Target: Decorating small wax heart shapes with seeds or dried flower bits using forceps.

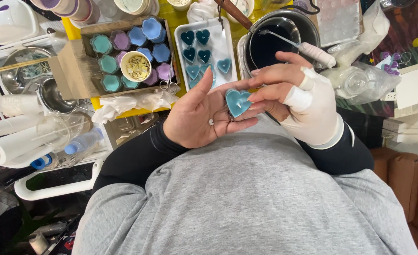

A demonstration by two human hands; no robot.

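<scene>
Head view shows your left hand lying palm up above your lap, fingers loosely spread so that the heart-shaped teal candle rests on the fingertips as on a shelf. Your right hand, in a white fingerless wrap, pinches the candle's right edge between thumb and forefinger; the remaining fingers arch clear. That grip steadies the piece while the open palm bears its weight (it looks suited to close inspection of the top face). A small white speck lies on the left palm; what it is cannot be told. Beyond your hands, at the near edge of the yellow worktop, a white tray holds further heart candles, a cardboard box holds flower-shaped ones, and a dark pot stands beside the tray.
</scene>
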